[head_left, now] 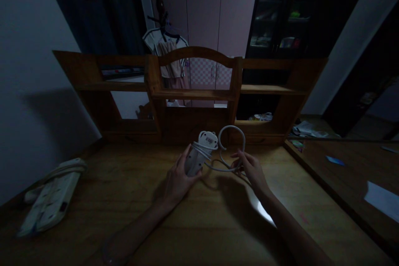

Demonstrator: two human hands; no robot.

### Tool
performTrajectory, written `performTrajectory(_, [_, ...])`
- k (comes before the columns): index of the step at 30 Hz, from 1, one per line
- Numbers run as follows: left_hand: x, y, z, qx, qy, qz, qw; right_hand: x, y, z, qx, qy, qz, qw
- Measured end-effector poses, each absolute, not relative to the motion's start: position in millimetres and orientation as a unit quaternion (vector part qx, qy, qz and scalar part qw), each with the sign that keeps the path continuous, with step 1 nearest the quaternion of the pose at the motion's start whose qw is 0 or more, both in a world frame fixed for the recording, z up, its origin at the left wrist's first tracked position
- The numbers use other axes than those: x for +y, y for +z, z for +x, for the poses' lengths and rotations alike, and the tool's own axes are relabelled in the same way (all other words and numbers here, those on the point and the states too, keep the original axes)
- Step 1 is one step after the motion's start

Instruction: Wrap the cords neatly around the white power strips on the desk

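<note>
My left hand (177, 176) grips a small white power strip (195, 162), tilted above the wooden desk, with its underside and a printed label facing me. Several turns of its white cord (204, 149) are wound around the strip's body. From there a loose length loops up and over to the right. My right hand (247, 166) pinches that cord between thumb and fingers, beside the loop. The cord's far end is partly hidden by my right fingers.
A larger white power strip (51, 197) with a bundled cord lies at the desk's left side. A wooden shelf unit (193, 94) stands along the back edge. To the right, another wooden surface holds a white paper (383, 199) and a blue card (335, 160).
</note>
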State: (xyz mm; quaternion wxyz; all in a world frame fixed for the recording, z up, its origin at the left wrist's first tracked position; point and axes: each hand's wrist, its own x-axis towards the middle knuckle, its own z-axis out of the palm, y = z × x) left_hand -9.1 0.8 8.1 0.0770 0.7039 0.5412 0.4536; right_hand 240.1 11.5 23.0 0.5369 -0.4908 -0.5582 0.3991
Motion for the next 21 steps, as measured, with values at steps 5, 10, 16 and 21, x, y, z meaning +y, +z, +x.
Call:
performTrajectory(5, [-1, 6, -11, 0.485, 0.484, 0.728, 0.036, 20, 9, 240, -0.515, 0.58, -0.463, 0.429])
performTrajectory(10, [1, -3, -16, 0.408, 0.441, 0.793, -0.103, 27, -4, 240, -0.388, 0.688, -0.407, 0.459])
performTrajectory(16, [2, -7, -18, 0.329, 0.328, 0.869, -0.169, 29, 9, 248, -0.248, 0.698, -0.324, 0.589])
performTrajectory(21, [3, -10, -15, 0.353, 0.286, 0.883, -0.119, 31, 26, 259, -0.043, 0.686, -0.26, 0.678])
